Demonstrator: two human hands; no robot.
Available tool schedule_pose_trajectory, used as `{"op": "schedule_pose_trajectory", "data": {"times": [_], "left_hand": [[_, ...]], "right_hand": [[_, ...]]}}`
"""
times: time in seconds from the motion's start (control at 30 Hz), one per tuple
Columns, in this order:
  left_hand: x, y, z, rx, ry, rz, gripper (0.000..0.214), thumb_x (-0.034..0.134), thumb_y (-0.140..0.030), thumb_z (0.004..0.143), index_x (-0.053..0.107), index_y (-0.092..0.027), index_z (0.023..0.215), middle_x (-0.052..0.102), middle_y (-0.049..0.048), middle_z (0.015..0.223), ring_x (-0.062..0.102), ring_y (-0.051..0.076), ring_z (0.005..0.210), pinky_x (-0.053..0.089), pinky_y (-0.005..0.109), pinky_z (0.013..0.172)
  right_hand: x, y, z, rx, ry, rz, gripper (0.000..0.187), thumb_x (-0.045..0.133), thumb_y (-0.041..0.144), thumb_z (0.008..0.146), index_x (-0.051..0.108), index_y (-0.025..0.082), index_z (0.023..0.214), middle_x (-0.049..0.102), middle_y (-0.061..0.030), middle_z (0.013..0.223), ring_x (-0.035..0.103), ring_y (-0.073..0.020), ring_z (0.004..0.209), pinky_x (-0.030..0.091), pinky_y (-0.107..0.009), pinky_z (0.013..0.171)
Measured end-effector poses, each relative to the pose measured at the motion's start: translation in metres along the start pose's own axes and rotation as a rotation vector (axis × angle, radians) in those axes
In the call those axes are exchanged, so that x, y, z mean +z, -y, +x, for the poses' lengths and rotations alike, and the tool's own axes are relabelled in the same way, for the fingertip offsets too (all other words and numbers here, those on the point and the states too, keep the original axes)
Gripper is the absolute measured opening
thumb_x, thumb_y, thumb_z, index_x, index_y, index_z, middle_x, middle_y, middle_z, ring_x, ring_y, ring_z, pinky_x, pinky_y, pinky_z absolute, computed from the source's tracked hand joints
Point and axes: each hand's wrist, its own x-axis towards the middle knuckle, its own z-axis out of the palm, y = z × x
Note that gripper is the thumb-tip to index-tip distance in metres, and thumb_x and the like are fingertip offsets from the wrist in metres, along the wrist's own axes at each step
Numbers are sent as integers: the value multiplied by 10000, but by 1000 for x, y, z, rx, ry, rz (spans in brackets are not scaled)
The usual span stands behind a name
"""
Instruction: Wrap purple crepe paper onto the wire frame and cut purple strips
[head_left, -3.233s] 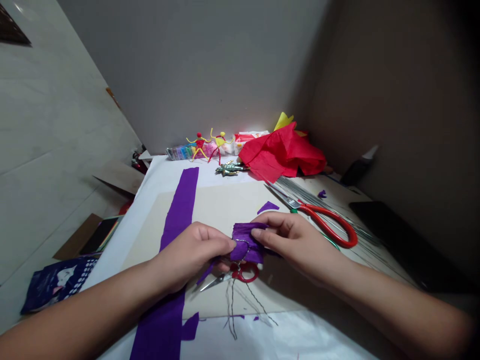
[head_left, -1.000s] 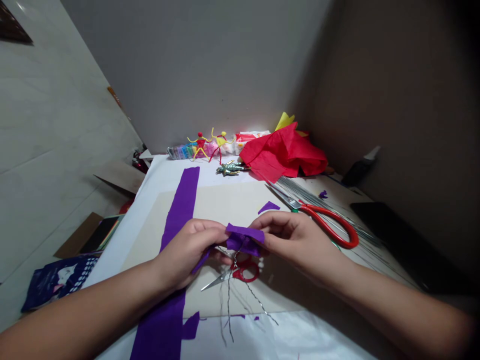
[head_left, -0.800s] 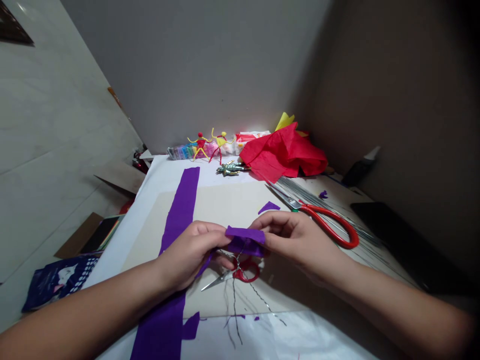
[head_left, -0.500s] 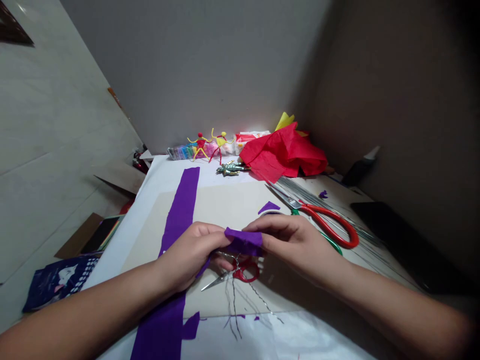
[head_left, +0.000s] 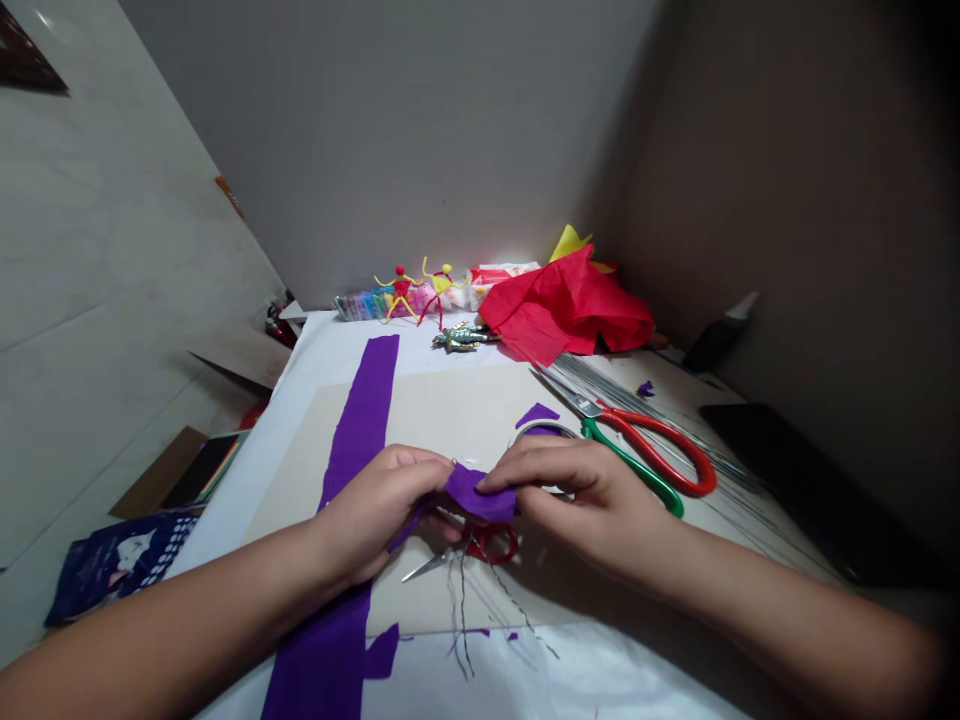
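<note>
My left hand and my right hand pinch a piece of purple crepe paper between them, above the table. Compared with the earlier view, the paper is gathered more tightly, and the green handle of the long scissors now shows beside my right hand. Far ahead of my hands, a clear packet holds coloured items, too small to tell.

The left hand and the right hand are pinching a small piece of purple paper together, just above the little red scissors.
</note>
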Motion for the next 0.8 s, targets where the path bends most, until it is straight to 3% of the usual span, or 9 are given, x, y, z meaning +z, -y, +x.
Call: {"op": "schedule_pose_trajectory", "data": {"times": [0.27,0.43,0.8], "left_hand": [[-2,1,-3,28,45,-177,220,568,-246,727,697,-79,665,638,76,639,574,150,600,499,263,553],[-2,1,-3,-15,83,-70,177,657,-252,706,696,-82,681,626,42,611,541,95,542,460,209,546],[-2,1,-1,-25,2,-22,140,664,-222,700,673,-92,649,620,21,581,548,79,514,463,188,542]], "right_hand": [[1,-1,0,-29,-33,-5,377,453,-41,701,715,191,840,665,-33,815,615,-132,764,484,-243,703],[0,-2,0,-72,-19,-23,404,446,-70,674,718,171,850,657,-38,796,612,-128,752,482,-234,698],[5,-2,1,-61,-40,-34,374,476,-26,718,700,197,918,666,-44,863,617,-145,812,490,-263,743]]}}
